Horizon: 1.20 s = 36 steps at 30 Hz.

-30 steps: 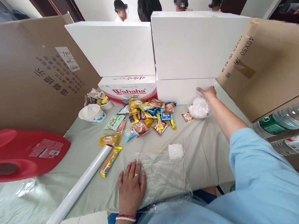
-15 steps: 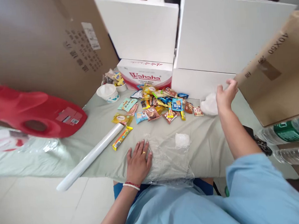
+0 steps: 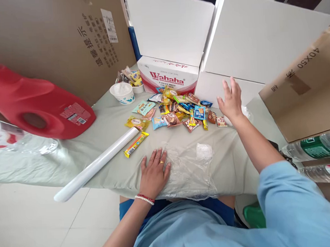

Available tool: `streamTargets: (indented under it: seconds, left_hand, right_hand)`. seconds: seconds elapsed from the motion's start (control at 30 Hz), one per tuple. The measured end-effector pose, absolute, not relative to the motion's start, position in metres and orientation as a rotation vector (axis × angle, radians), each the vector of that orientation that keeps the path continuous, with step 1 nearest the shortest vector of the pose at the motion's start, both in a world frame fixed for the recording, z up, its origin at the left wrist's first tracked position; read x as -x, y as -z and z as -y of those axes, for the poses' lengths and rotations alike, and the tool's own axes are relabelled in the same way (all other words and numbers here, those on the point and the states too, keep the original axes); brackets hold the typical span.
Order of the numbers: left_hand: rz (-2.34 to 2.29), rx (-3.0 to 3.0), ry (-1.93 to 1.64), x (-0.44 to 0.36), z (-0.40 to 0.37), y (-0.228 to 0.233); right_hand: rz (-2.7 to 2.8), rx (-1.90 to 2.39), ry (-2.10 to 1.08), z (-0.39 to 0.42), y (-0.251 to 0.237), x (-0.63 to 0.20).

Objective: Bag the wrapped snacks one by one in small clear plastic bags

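— Well, status of the hands?
— I log left hand (image 3: pixel 154 172) flat, fingers spread, pinning the plastic sheet (image 3: pixel 189 170) at the table (image 3: pixel 233 160) edge. Right hand (image 3: pixel 230 101) open, empty, beside the snacks (image 3: pixel 178 110).
— Handling?
— Sheet looks flimsy, slippery; pinch a corner.

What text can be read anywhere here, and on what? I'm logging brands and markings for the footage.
"Wahaha": red lettering on the white carton.
"40X50", plus Chinese characters too unclear to read: brown cardboard sheet at right.
"温馨提示": large cardboard sheet at left; its smaller print and white sticker are too small.
Red jug label, snack packets and water bottles: print too small or blurred.
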<state>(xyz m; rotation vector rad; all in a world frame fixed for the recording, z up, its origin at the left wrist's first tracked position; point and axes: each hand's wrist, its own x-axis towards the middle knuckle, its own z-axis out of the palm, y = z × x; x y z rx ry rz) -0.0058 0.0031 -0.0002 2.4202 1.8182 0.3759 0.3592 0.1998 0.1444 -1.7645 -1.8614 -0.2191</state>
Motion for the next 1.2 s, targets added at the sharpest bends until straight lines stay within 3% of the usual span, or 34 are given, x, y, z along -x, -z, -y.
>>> streamTargets:
  seconds: [0.2, 0.53, 0.7, 0.87, 1.0, 1.2]
  left_hand:
    - [-1.834, -2.445, -0.363, 0.005, -0.002, -0.002]
    - [-1.851, -2.442, -0.341, 0.004, -0.003, -0.003]
    - [-1.845, -2.398, -0.333, 0.002, -0.002, -0.006]
    - [-1.833, -2.375, -0.319, 0.002, -0.002, -0.007]
    - [-1.845, -2.393, -0.300, 0.005, -0.003, -0.004]
    - [-1.833, -2.429, -0.293, 0.012, -0.004, -0.002]
  right_hand:
    - [1.807, 1.778, 0.195, -0.270, -0.161, -0.364]
    - [1.750, 1.723, 0.138, -0.279, -0.155, -0.360]
    - [1.960, 1.559, -0.070, -0.182, -0.136, -0.296]
    - [2.671, 0.892, -0.589, -0.018, -0.059, -0.241]
    - [2.639, 1.281, -0.517, 0.041, -0.013, -0.280]
    - [1.867, 1.890, -0.393, 0.028, -0.022, -0.372]
